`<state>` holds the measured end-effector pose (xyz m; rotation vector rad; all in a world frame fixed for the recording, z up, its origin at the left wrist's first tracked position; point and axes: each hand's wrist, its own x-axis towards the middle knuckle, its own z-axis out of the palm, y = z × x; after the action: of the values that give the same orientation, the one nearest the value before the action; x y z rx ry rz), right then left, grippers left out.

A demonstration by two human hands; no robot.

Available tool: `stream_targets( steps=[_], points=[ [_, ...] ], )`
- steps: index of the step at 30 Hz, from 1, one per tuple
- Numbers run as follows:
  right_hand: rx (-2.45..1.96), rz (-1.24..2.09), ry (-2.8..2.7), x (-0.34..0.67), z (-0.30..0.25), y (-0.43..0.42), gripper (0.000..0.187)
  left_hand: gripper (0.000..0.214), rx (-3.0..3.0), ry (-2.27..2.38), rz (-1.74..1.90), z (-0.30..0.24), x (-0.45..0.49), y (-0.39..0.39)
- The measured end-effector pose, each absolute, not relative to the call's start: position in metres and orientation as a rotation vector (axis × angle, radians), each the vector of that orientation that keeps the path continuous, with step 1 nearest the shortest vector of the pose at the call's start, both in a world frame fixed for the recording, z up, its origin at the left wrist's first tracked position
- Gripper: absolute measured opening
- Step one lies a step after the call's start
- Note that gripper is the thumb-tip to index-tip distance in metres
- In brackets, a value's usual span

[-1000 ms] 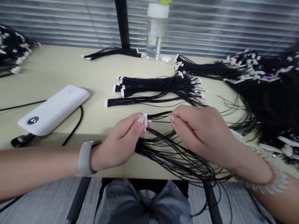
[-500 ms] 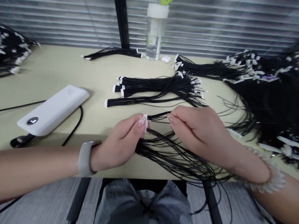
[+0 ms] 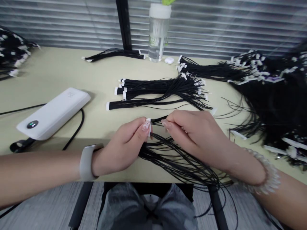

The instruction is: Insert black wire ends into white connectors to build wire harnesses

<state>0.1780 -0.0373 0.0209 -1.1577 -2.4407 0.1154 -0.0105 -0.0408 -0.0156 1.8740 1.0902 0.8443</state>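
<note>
My left hand pinches a white connector between thumb and fingers, above the table's front edge. Black wires run from the connector to the right and droop past the edge in loose curves. My right hand is closed on the upper strands of these wires, a short way right of the connector. Its fingertips partly hide how many strands it grips. Just beyond both hands lie finished-looking bundles of black wire with white connectors at their left ends.
A white power bank with a black cable lies at left. A water bottle and a small white case stand at the back. Large wire heaps cover the right side; another heap is far left.
My right hand has slid left along the wires, closer to the connector. My left hand keeps its hold on the connector, almost unmoved.
</note>
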Motion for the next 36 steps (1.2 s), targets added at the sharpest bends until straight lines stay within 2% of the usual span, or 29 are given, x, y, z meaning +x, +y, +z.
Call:
stream_targets(
  steps=[5, 13, 18, 19, 23, 28, 31, 36],
  points=[
    [-1.082, -0.180, -2.498, 0.174, 0.008, -0.038, 0.034, 0.033, 1.929, 1.007, 0.809, -0.014, -0.012, -0.040],
    [-1.026, -0.416, -2.498, 0.177, 0.013, -0.034, 0.036, 0.032, 1.872, 0.990, 0.809, -0.015, -0.013, -0.040],
    [-1.062, -0.725, -2.467, 0.205, 0.013, -0.005, 0.025, 0.035, 1.687, 1.019, 0.864, -0.019, -0.011, -0.037],
    [-1.074, -0.753, -2.469, 0.211, 0.012, 0.003, 0.027, 0.036, 1.647, 1.017, 0.876, -0.020, -0.011, -0.037],
    [-1.090, -0.796, -2.551, 0.223, 0.007, 0.022, 0.057, 0.034, 1.525, 1.038, 0.939, -0.023, -0.011, -0.035],
    [-1.028, -0.717, -2.451, 0.225, 0.019, 0.009, 0.067, 0.032, 1.387, 1.132, 1.058, -0.025, -0.013, -0.035],
    [-1.073, -0.589, -2.410, 0.228, 0.035, -0.008, 0.047, 0.033, 1.344, 1.205, 1.104, -0.024, -0.012, -0.035],
    [-1.106, 0.094, -2.728, 0.225, 0.049, -0.024, 0.041, 0.033, 1.384, 1.177, 1.113, -0.023, -0.010, -0.035]
  ],
)
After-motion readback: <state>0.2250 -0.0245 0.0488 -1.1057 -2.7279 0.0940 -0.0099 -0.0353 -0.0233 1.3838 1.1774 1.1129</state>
